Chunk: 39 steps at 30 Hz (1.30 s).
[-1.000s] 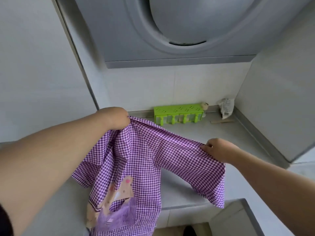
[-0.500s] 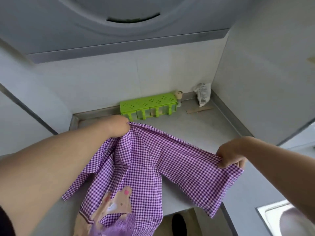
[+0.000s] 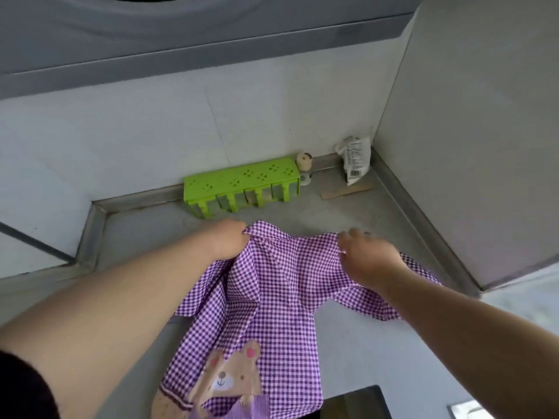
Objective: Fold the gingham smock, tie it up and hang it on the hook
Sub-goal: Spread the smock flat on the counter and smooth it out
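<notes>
The purple gingham smock [image 3: 272, 303] with a brown bear patch at its lower front lies spread on the grey counter [image 3: 363, 352], its bottom edge hanging toward me. My left hand [image 3: 228, 241] is closed on the smock's top left corner, near the green rack. My right hand [image 3: 367, 257] rests on the top right part of the cloth with its fingers pinching the upper edge; one sleeve spreads out to the right under my forearm. No hook is in view.
A green perforated rack [image 3: 242, 184] stands against the back wall. Beside it sit a small cork-topped jar [image 3: 304, 161], a crumpled white packet [image 3: 355, 160] and a wooden stick [image 3: 346, 192]. A range hood [image 3: 196, 40] hangs overhead. A wall panel closes the right side.
Both hands have lowered the smock from the air onto the counter. My right hand has moved left and inward along the top edge; the view has tilted downward.
</notes>
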{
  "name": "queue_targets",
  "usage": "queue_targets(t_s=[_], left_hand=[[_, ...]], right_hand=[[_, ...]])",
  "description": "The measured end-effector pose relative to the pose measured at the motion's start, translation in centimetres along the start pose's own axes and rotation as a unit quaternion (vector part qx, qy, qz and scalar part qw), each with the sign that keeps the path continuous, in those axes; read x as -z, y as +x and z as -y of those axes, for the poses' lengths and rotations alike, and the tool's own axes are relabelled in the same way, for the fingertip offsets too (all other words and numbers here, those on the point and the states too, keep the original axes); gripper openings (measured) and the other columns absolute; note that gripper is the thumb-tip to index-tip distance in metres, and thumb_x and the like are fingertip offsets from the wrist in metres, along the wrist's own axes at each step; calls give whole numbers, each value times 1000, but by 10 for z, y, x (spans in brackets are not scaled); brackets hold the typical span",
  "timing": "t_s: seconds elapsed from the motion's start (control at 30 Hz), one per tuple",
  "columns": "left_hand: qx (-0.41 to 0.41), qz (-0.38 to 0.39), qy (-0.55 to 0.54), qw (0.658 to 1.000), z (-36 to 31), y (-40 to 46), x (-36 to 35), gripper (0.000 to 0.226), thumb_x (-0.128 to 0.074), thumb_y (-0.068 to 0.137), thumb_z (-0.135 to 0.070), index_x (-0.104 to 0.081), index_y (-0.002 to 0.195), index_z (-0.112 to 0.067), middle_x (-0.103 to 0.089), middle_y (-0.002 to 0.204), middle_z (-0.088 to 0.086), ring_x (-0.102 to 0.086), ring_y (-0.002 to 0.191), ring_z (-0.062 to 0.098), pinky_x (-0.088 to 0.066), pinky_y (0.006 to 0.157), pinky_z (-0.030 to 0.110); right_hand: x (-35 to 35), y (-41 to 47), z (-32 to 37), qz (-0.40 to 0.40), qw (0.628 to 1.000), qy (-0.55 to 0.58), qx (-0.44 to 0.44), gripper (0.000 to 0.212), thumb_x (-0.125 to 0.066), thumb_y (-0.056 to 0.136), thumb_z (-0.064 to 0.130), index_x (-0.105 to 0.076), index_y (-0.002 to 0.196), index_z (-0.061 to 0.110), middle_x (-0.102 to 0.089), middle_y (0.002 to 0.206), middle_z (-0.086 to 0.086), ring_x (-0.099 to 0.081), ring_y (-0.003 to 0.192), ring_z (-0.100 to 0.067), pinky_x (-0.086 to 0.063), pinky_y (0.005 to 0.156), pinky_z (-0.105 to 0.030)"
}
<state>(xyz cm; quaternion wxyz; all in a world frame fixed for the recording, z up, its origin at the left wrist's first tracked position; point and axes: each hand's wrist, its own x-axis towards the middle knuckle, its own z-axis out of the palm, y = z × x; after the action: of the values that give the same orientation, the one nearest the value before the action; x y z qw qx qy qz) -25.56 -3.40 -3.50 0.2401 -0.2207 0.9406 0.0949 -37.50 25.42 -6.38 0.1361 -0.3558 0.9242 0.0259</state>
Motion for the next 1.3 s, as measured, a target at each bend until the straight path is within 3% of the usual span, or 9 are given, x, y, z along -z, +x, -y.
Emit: queue_targets(t_s=[0.17,0.37,0.63,0.77,0.9,0.97,1.07,1.17,1.3], left_hand=[[-17,-13,-13,1000,3,2,-11,35,-44,111,-38,-63,122,-12,-67,122,11,-56,95,22,-44,80,35],[-8,-21,-71,997,52,-9,-18,35,-65,101,-34,-63,134,-23,-63,141,1,-61,125,24,-48,103,35],[51,-89,-123,987,141,-16,-39,44,-54,101,-5,-64,136,-30,-60,150,6,-59,133,26,-46,108,33],[82,-111,-129,982,169,-16,-48,46,-54,99,-2,-66,130,-35,-63,147,6,-63,126,27,-49,101,33],[124,-127,-171,969,187,-15,-51,41,-56,95,-4,-67,120,-35,-66,140,4,-65,119,26,-50,95,33],[140,-83,-243,956,196,-19,-47,33,-63,92,-10,-63,117,-31,-67,131,2,-64,115,25,-49,90,32],[163,181,-334,911,206,-29,-43,43,-64,84,-4,-58,126,-14,-69,120,14,-68,112,34,-56,83,39],[192,390,-419,797,207,-32,-54,54,-67,88,-35,-58,136,-12,-72,128,19,-68,121,38,-51,109,53],[149,206,-351,901,194,1,-64,100,-60,62,-100,-65,138,-35,-66,143,-3,-60,133,25,-37,122,51]], right_hand=[[-43,2,63,94,984,83,129,50,-42,104,47,-36,154,40,-38,161,8,-43,144,-25,-44,113,-52],[-72,13,88,146,988,51,20,85,-43,93,75,-16,163,35,-13,173,4,-25,155,-29,-42,111,-59],[-57,31,80,142,973,-62,-171,106,-45,83,85,-33,155,9,-41,152,-17,-52,133,-34,-48,100,-45],[-57,34,120,48,999,-12,5,74,-52,97,56,-23,160,30,-30,163,-10,-42,143,-33,-48,107,-51],[-63,34,164,138,990,-2,42,87,-51,92,73,-13,162,37,-12,172,-6,-20,156,-33,-43,110,-57],[-64,36,173,130,991,-32,20,93,-57,86,78,-21,159,32,-26,164,-11,-36,147,-36,-51,103,-55],[-56,40,175,119,989,-82,25,98,-62,78,83,-30,151,27,-43,143,-9,-53,126,-32,-56,91,-50],[-54,39,173,135,985,-104,28,105,-67,72,84,-27,152,28,-45,140,-8,-53,125,-32,-55,92,-50],[-56,38,176,155,982,-105,24,110,-71,70,83,-23,153,28,-42,142,-9,-51,127,-33,-55,94,-51]])
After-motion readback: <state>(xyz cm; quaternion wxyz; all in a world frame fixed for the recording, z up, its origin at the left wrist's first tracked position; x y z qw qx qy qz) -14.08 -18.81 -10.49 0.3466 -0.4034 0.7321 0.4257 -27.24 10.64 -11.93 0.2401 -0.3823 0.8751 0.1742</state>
